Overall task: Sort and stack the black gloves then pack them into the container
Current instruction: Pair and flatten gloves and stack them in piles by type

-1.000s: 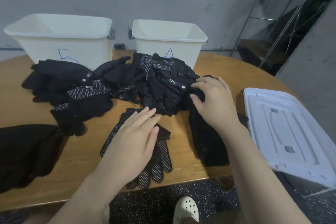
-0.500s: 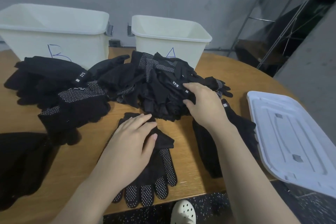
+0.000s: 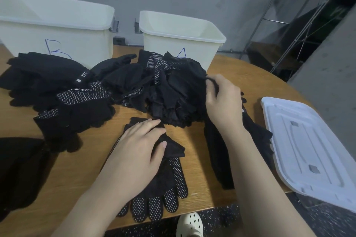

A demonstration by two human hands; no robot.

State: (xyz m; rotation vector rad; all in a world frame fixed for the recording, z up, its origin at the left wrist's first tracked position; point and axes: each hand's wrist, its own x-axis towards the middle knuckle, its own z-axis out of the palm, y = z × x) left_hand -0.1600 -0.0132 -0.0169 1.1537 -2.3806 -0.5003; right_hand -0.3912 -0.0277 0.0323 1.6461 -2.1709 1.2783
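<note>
head view | left hand point(image 3: 138, 146): fingers straight, pressing flat on dotted glove stack point(image 3: 165, 194) at near table point(image 3: 240, 75) edge | right hand point(image 3: 223, 102): fingers curled, pinching a glove at right edge of glove pile point(image 3: 154, 86) | bin A point(image 3: 181, 32), bin B point(image 3: 55, 23) behind pile | lid point(image 3: 312, 152) right

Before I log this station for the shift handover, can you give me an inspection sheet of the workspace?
Surface: wooden table, round edge.
Job's things: loose glove pile; dotted gloves stacked at the front; bins marked B and A, insides hidden.
Clutter: white lid overhanging the right edge; dark cloth at left.
Hands: left hand presses flat on the stack; right hand, fingers curled into the pile.
Cables: nothing seen.
Surroundings: grey wall, metal shelving.
</note>
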